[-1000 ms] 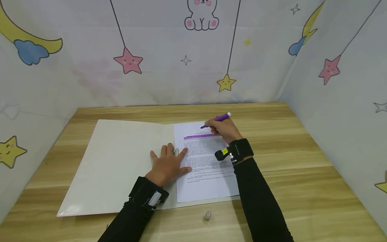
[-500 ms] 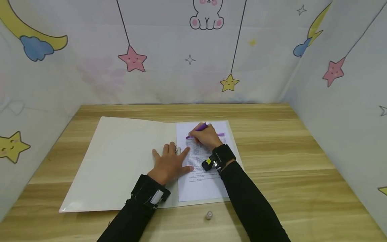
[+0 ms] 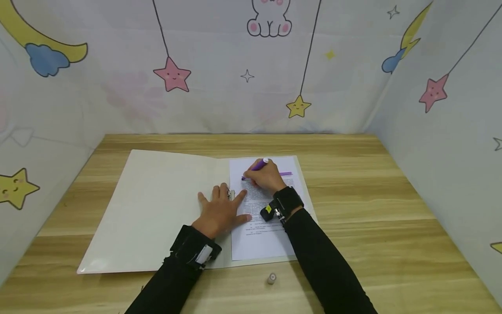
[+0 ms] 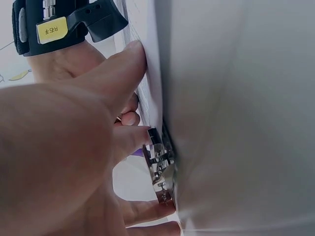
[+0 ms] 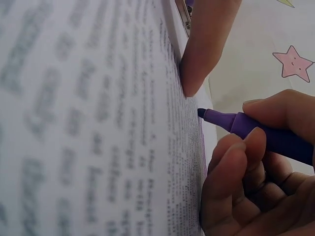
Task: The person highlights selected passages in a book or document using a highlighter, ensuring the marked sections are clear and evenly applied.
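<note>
Between the thumb and fingers of my right hand (image 3: 267, 178) is a purple highlighter (image 3: 260, 164), its white end pointing up and away. In the right wrist view its dark tip (image 5: 201, 113) is right at the paper, near the left end of the upper printed lines. Purple strokes (image 3: 286, 174) show to the right of that hand. My left hand (image 3: 219, 214) lies with spread fingers across the binder's metal clip (image 4: 160, 164) and the left edge of the printed sheet (image 3: 260, 249); its thumb and index finger rest on the sheet.
The sheet lies on the right half of an open white binder (image 3: 149, 213), whose cover spreads to the left. A small greyish cylinder (image 3: 272, 278) stands on the wooden table (image 3: 364, 209) near the front. Patterned fabric walls (image 3: 211, 104) border the table's back and sides.
My right hand has moved left with the highlighter, from the right part of the upper lines to their left end, and has stayed nearly still since. My left hand has kept its place.
</note>
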The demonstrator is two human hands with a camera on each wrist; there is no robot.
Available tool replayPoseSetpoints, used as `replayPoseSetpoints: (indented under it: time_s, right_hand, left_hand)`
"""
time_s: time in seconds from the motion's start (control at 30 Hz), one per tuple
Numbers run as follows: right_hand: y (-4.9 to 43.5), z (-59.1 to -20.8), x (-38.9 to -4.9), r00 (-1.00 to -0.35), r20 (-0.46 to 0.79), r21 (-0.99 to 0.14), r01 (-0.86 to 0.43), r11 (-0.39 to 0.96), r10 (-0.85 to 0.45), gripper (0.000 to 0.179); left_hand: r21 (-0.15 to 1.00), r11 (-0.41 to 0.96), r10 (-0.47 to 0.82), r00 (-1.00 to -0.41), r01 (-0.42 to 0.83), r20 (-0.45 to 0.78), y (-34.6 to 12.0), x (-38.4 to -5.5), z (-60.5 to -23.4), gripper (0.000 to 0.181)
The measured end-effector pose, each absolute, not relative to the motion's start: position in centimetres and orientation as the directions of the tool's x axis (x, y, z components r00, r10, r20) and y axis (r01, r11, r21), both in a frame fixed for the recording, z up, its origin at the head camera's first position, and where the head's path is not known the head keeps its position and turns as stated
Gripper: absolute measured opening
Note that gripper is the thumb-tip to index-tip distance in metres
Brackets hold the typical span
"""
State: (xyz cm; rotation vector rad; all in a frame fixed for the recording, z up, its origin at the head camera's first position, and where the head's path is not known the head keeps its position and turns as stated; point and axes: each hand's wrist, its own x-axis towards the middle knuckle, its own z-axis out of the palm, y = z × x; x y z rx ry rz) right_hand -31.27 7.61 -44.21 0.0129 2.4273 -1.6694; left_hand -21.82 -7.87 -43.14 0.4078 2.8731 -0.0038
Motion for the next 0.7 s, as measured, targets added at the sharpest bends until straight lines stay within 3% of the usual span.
replayPoseSetpoints:
  time_s: [0.27, 0.7]
  right_hand:
    - [7.45, -43.98, -31.13, -0.989, -0.102, -0.897, 0.046, 0.44, -0.104, 0.015]
    - [8.09, -43.92, -31.25, -0.99, -0.104, -0.895, 0.051, 0.443, -0.096, 0.015]
  left_hand:
    - [0.025, 0.96, 0.276, -0.935, 0.278, -0.224, -7.82, -22.0, -43.29, 0.078]
    - [0.036, 0.96, 0.28, -0.937, 0.278, -0.209, -7.9, -21.93, -43.39, 0.078]
